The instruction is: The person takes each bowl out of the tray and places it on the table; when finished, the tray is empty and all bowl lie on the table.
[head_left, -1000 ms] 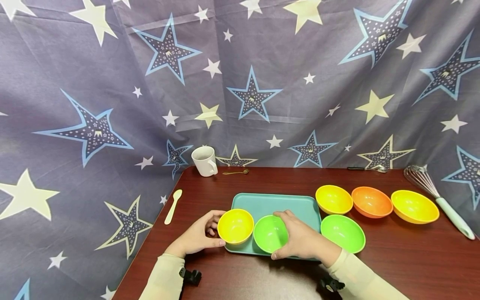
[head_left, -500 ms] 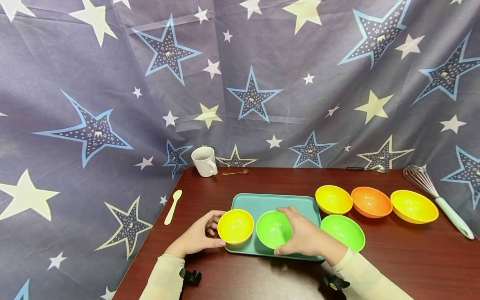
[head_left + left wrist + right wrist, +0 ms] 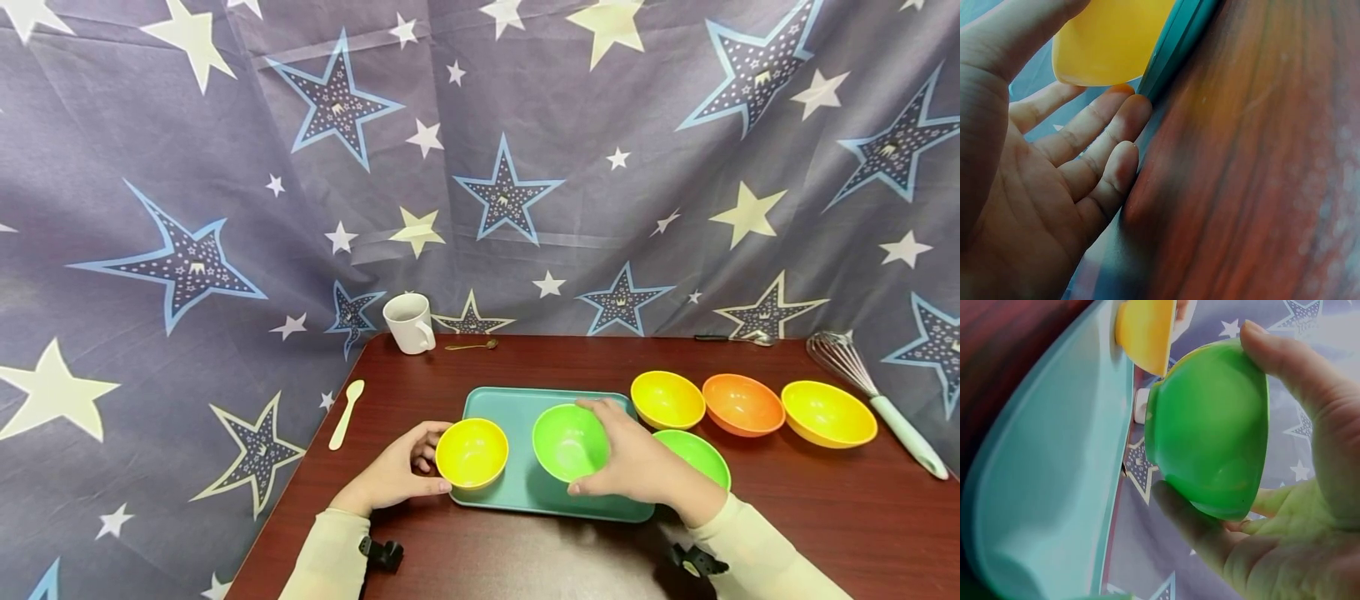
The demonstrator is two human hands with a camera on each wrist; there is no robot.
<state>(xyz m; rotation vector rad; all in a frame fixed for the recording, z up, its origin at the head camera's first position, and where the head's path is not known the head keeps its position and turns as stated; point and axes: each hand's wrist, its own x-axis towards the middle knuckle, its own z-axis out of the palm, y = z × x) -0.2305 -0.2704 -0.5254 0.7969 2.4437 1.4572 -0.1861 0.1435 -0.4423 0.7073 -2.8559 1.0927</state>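
Low over the right half of the teal tray (image 3: 517, 492), the right hand (image 3: 637, 458) grips a green bowl (image 3: 567, 442) by its side. Thumb and fingers span that bowl's wall, and the right wrist view shows it raised off the tray (image 3: 1041, 469). At the tray's left end stands a yellow bowl (image 3: 471, 452). My left hand (image 3: 405, 471) holds this yellow bowl from its left, thumb at the near side and fingers at the far side. In the left wrist view the fingertips (image 3: 1132, 112) lie close to the bowl's base (image 3: 1104, 50) and the tray edge.
Right of the tray sit another yellow bowl (image 3: 666, 400), an orange bowl (image 3: 742, 406), a larger yellow bowl (image 3: 828, 414) and a second green bowl (image 3: 701, 457), partly hidden by the right hand. A whisk (image 3: 892, 408), white mug (image 3: 409, 323) and cream spoon (image 3: 347, 414) lie farther out.
The right hand has moved right and slightly away from the person with the green bowl, widening the gap to the yellow bowl. The left hand and its yellow bowl stay in place.
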